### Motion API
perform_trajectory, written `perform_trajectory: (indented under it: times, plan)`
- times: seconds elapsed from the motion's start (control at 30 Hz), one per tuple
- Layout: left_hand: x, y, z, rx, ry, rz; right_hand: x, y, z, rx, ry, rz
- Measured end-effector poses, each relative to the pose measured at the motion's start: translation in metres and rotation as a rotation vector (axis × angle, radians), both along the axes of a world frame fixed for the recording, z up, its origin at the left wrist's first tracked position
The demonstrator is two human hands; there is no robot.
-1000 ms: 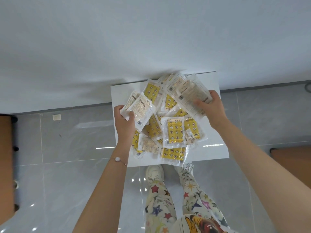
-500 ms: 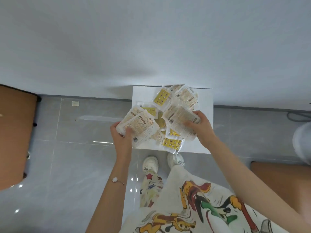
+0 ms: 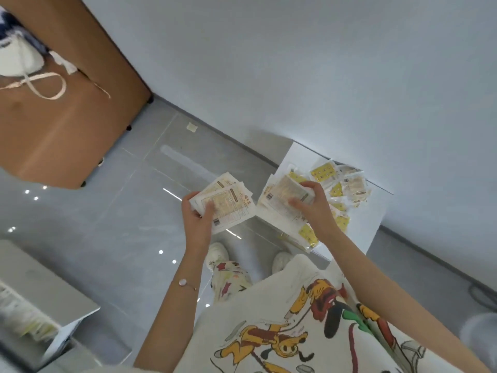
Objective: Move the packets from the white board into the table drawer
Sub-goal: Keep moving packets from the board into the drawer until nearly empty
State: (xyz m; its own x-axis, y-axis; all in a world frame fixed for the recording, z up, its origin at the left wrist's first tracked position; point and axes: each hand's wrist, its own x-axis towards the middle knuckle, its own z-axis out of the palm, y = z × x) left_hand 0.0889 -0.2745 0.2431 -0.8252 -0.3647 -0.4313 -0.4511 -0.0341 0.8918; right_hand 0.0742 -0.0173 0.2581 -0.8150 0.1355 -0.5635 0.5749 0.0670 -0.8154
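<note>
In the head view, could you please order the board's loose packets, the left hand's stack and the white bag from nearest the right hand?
1. Loose packets: on the white board, beside the right hand.
2. Stack: gripped by the left hand, leftward.
3. White bag: far upper left, on the brown table.

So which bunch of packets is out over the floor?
The bunch in the left hand: over the grey floor, off the white board. The other bunch, in the right hand, is over the board.
</note>
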Motion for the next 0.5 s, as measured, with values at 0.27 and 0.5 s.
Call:
perform_trajectory:
  times: [0.27,0.5]
  plan:
    - [0.016,-0.126,0.022,0.034,0.048,0.175,-0.024,-0.146,0.02,-0.019,-0.017,0.154]
    - [0.044,-0.247,0.031,0.038,0.023,0.355,-0.042,-0.276,0.036,-0.067,0.007,0.192]
